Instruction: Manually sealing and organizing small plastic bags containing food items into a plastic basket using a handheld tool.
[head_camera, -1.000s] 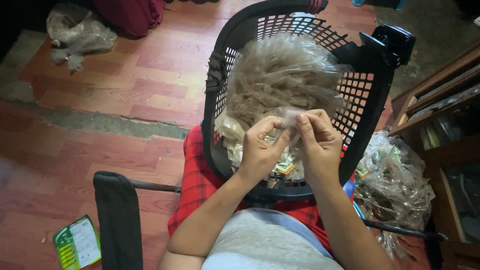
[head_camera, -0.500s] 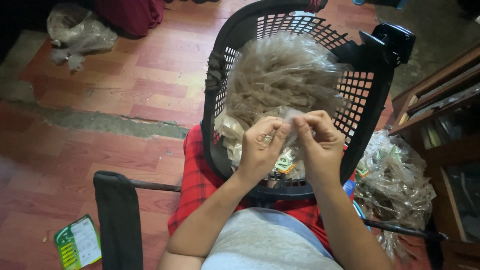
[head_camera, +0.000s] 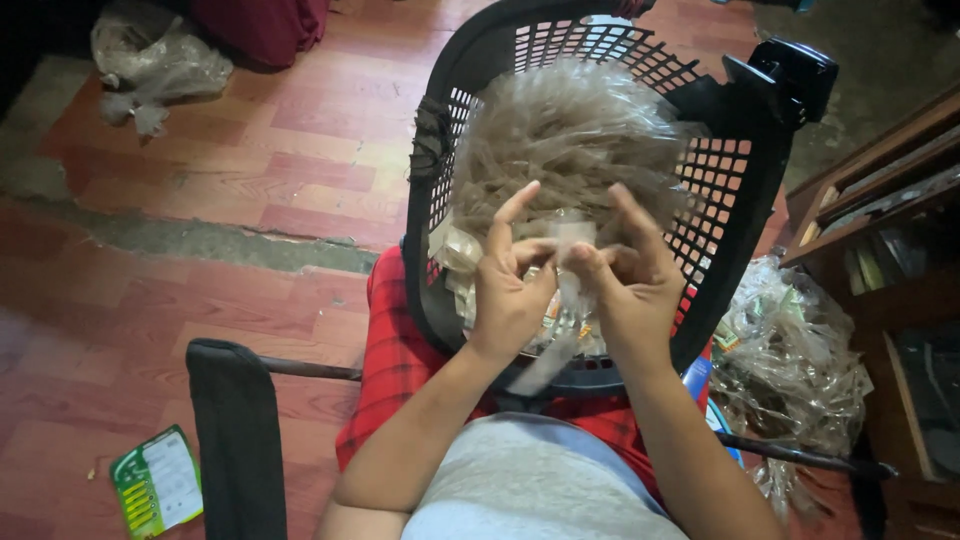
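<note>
Pinching a thin clear plastic strip (head_camera: 566, 300) at centre frame, between left hand (head_camera: 512, 285) and right hand (head_camera: 622, 280). Left hand: thumb and bent fingers closed on upper part of strip, index finger raised straight and free. Right hand: thumb and fingertips closed on same strip from right, index finger extended upward, not touching it. Hands nearly touching at pinch point. Strip hanging down from pinch, lower end trailing below wrists toward lower centre, over rim of black plastic laundry basket (head_camera: 735, 190).

Basket tilted on lap, occupying upper centre to right of frame, directly behind both hands. Filled with mound of crumpled clear plastic film (head_camera: 570, 135), heaped just above fingertips. Small printed wrappers (head_camera: 455, 265) visible low in basket, left of left hand.

Red plaid cloth (head_camera: 395, 360) over lap under basket, lower centre. Black chair arm (head_camera: 235, 430) at lower left. Green printed packet (head_camera: 155, 482) on red wooden floor, bottom left corner. Clear plastic bag (head_camera: 150, 65) in upper left corner. Heap of clear plastic (head_camera: 795, 365) at right, beside wooden shelving (head_camera: 880, 230).
</note>
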